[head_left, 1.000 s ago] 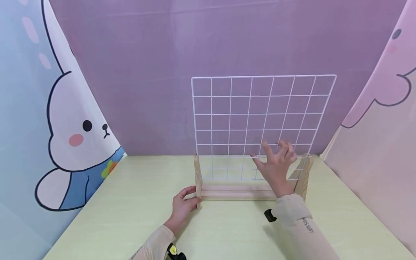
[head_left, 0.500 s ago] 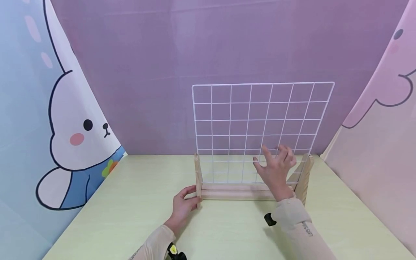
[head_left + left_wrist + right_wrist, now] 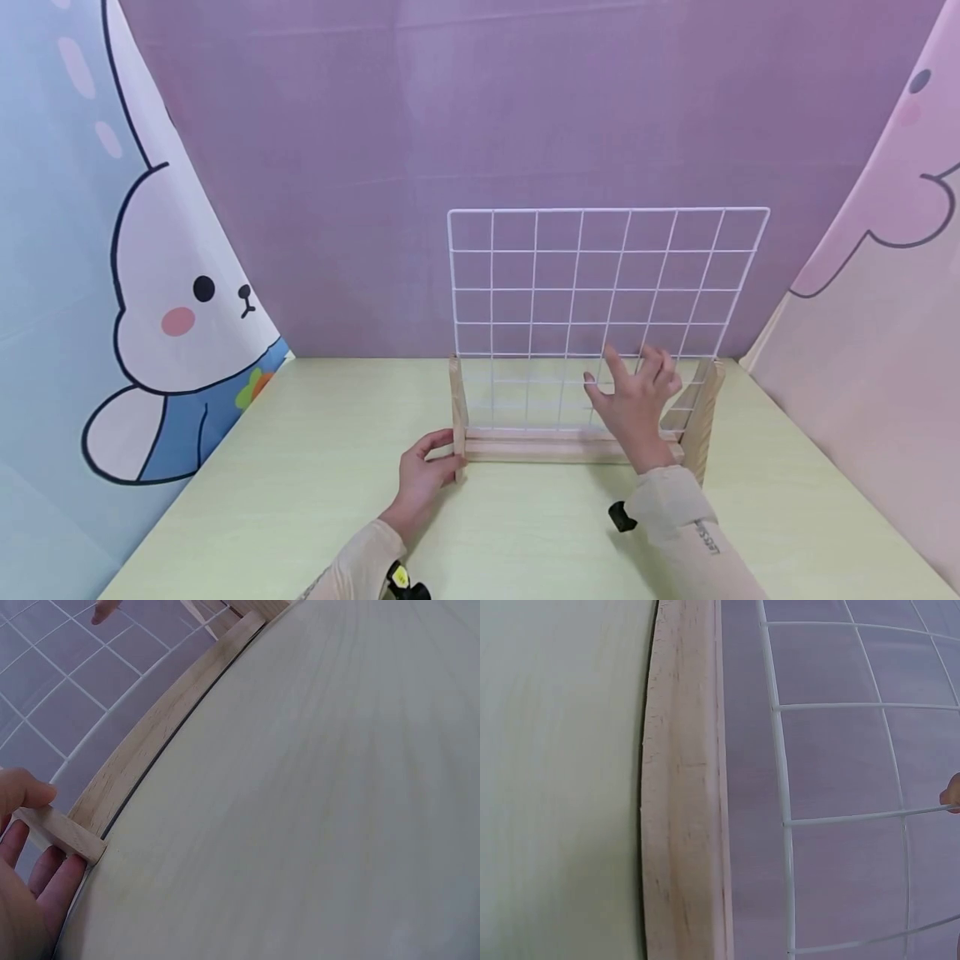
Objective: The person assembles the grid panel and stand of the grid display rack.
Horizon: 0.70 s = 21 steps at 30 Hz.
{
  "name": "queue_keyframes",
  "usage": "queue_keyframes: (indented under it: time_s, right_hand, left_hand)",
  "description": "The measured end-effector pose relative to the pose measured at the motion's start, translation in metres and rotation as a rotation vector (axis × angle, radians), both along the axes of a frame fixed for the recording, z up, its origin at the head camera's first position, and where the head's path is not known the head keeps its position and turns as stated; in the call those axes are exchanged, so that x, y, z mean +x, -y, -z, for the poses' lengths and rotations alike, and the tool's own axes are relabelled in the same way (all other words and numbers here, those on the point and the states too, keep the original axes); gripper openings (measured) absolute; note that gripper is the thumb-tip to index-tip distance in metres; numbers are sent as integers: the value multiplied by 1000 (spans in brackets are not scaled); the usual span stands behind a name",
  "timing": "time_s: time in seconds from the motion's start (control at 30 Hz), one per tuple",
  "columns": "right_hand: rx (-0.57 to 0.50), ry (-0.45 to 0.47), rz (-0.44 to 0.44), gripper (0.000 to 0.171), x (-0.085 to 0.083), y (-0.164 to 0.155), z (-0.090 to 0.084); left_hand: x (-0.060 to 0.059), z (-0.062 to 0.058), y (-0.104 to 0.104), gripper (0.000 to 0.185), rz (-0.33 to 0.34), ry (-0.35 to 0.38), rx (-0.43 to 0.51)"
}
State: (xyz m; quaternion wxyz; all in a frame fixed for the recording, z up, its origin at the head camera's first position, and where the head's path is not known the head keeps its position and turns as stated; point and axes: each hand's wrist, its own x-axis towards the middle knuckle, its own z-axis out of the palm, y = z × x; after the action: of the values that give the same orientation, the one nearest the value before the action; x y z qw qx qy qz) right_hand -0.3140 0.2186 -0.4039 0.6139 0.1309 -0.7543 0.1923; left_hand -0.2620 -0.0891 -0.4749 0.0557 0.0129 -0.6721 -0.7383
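Note:
A white wire grid panel stands upright in a light wooden stand at the back of the table. My left hand pinches the stand's left foot, thumb on top and fingers beneath. My right hand is spread flat against the lower right of the grid, fingers straight. In the right wrist view the wooden rail runs beside the grid wires, and one fingertip touches a wire at the frame's edge.
The pale green table spreads in front of the stand. A purple backdrop hangs behind it, with a bunny curtain on the left and a pink curtain on the right.
The grid panel has dropped lower into the stand, and my right hand has come down a little with it. The left hand has stayed on the stand's foot.

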Motion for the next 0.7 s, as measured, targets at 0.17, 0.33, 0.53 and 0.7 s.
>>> queue_keyframes:
  time_s: [0.17, 0.33, 0.53, 0.7]
  right_hand:
    - [4, 1, 5, 39, 1, 1, 4]
    - [7, 3, 10, 38, 2, 1, 8]
    - [0, 32, 11, 39, 2, 0, 13]
    - [1, 15, 19, 36, 2, 1, 18]
  left_hand:
    - [0, 0, 0, 46, 3, 1, 4]
    - [1, 0, 0, 46, 1, -2, 6]
    - [1, 0, 0, 46, -1, 0, 5]
    - [0, 0, -1, 46, 0, 0, -1]
